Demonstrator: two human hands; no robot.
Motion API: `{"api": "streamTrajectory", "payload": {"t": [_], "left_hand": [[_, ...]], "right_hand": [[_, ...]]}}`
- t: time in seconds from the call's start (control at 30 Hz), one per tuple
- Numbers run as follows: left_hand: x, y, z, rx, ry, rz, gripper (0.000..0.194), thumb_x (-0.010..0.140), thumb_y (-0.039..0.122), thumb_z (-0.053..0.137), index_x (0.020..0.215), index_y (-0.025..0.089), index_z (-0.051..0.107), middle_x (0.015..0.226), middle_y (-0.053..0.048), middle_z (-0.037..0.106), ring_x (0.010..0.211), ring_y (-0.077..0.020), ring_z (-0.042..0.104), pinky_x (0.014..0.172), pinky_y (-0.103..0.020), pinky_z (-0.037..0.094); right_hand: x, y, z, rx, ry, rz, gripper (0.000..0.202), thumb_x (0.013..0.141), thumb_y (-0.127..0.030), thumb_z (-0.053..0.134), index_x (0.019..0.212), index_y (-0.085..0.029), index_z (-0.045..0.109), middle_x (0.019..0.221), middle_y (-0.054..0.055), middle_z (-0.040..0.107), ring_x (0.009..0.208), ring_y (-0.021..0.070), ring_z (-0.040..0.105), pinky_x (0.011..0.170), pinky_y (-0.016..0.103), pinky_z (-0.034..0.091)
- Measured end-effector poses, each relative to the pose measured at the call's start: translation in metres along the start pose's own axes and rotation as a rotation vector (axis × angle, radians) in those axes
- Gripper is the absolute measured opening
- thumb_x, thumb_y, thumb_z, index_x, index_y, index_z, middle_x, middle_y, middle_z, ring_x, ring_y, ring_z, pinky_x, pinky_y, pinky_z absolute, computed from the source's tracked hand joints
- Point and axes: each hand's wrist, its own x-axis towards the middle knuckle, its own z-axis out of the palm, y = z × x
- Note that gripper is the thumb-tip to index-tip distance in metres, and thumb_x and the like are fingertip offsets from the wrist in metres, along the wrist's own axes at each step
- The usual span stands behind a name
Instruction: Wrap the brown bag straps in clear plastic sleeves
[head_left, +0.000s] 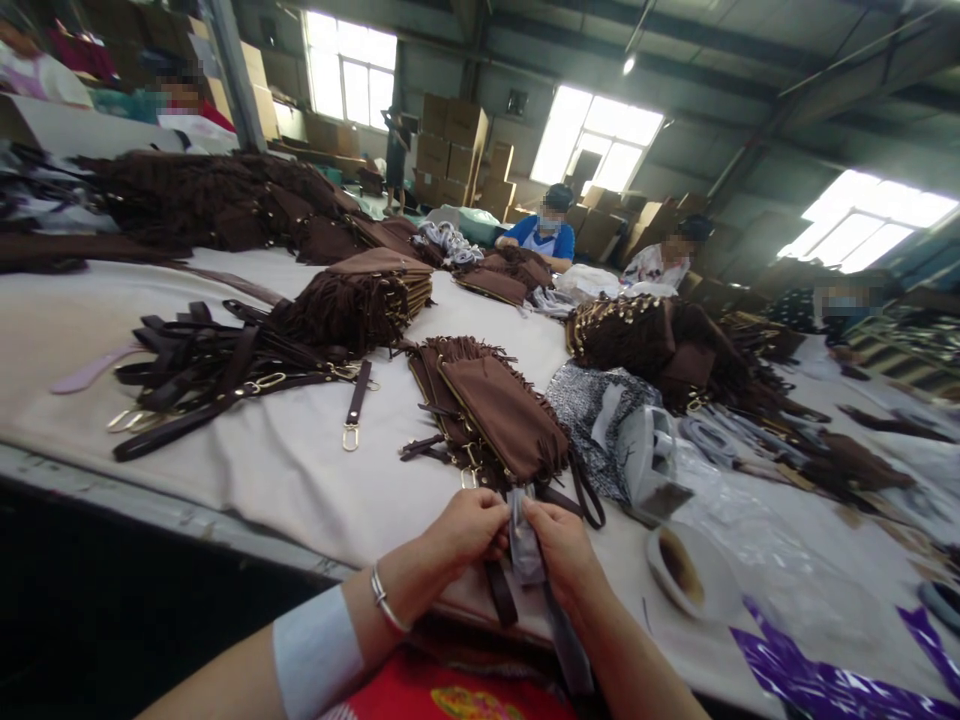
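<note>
My left hand (469,527) and right hand (564,548) pinch closed on a small clear plastic sleeve (523,540) between them, at the near edge of the table (300,480). A dark brown strap (501,592) hangs just below my fingers. Just beyond lies a stack of brown fringed pouches (491,415). To the left sits a heap of dark straps (202,365); to the right, a tape roll (686,572).

left hand (471,528) and right hand (564,548) cover most of the clear wrap (523,540), fingertips hidden; brown strap (501,594) top hidden behind hands; co-workers' faces blurred; purple sheet (825,685) cut by bottom edge
</note>
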Motion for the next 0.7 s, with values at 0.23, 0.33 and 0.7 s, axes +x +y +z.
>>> {"api": "streamTrajectory", "payload": {"t": [0.23,0.33,0.7], "left_hand": [[0.008,0.005,-0.001,0.113,0.120,0.131,0.017,0.075,0.032,0.058,0.066,0.019,0.053,0.050,0.004,0.053,0.045,-0.0106,0.047,0.045,-0.023,0.036],[0.014,0.007,-0.003,0.227,0.178,0.165,0.018,0.073,0.032,0.061,0.064,0.018,0.056,0.050,0.004,0.052,0.047,-0.0118,0.049,0.048,-0.024,0.038],[0.018,0.007,-0.022,0.449,0.332,0.290,0.017,0.074,0.029,0.057,0.064,0.016,0.061,0.058,0.001,0.058,0.057,-0.0128,0.050,0.051,-0.022,0.034]], "right_hand": [[-0.003,-0.003,-0.002,-0.103,-0.001,0.106,0.041,0.063,-0.055,0.070,0.066,-0.017,0.055,0.037,-0.007,0.045,0.031,0.0043,0.032,0.033,0.016,0.017],[-0.001,-0.004,0.000,-0.111,0.001,0.119,0.038,0.062,-0.052,0.070,0.065,-0.018,0.054,0.035,-0.008,0.044,0.029,0.0039,0.030,0.033,0.016,0.015],[0.005,-0.003,0.023,-0.029,-0.014,0.086,0.035,0.062,-0.047,0.072,0.061,-0.018,0.054,0.037,-0.007,0.045,0.032,0.0054,0.034,0.032,0.018,0.017]]}}
